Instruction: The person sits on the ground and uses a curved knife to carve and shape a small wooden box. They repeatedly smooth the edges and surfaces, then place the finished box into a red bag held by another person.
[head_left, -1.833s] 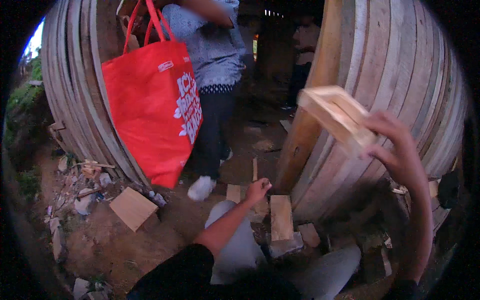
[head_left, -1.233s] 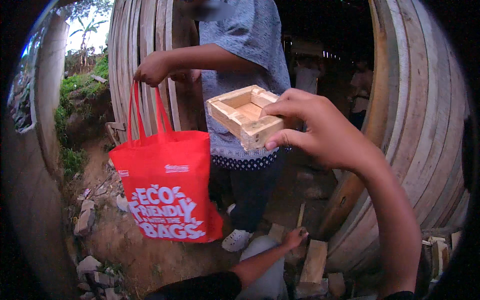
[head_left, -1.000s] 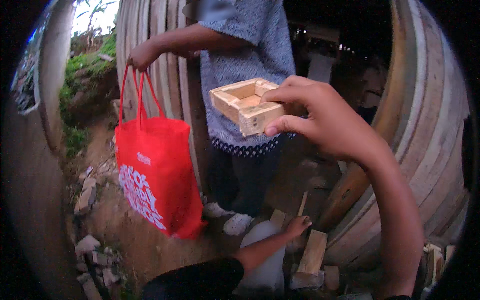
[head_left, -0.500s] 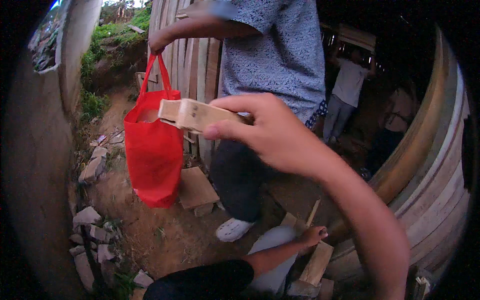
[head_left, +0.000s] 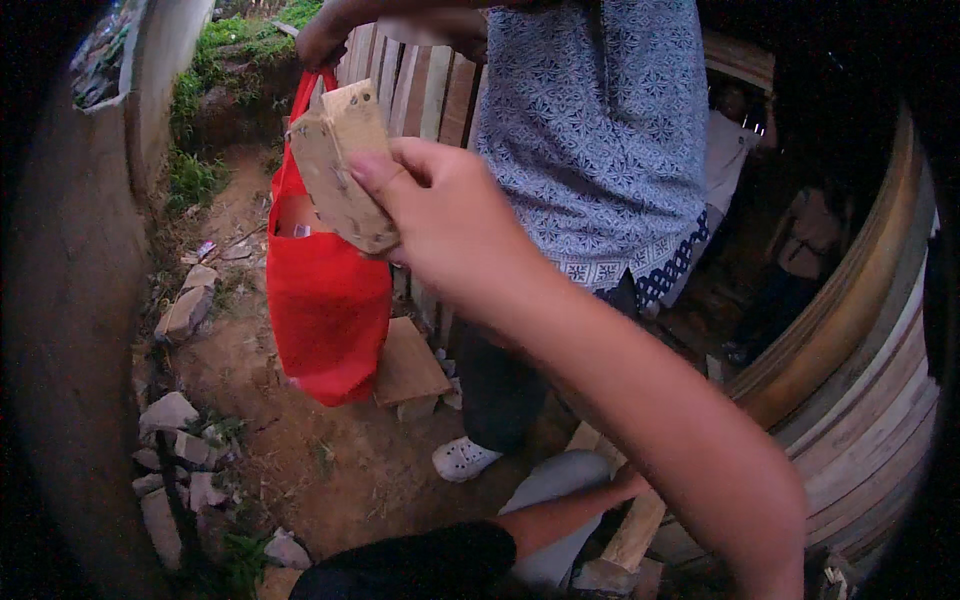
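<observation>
My right hand is closed around a small wooden piece, held up with the thumb pressed on its near side. The piece looks like pale blocks joined together, with cut corners and dark spots like nail heads or holes. Behind it hangs a red cloth bag, its handles gripped by another person's hand. The wood overlaps the bag in view; whether they touch I cannot tell. My left hand is out of sight.
A person in a patterned blue shirt stands close ahead. Below, another arm reaches from a black sleeve. Broken blocks lie by the left wall. Planks line the right, with people in the dark doorway.
My right hand has turned the wooden piece upward, showing its broad face, and moved up and left. The hand below has become hidden behind my forearm.
</observation>
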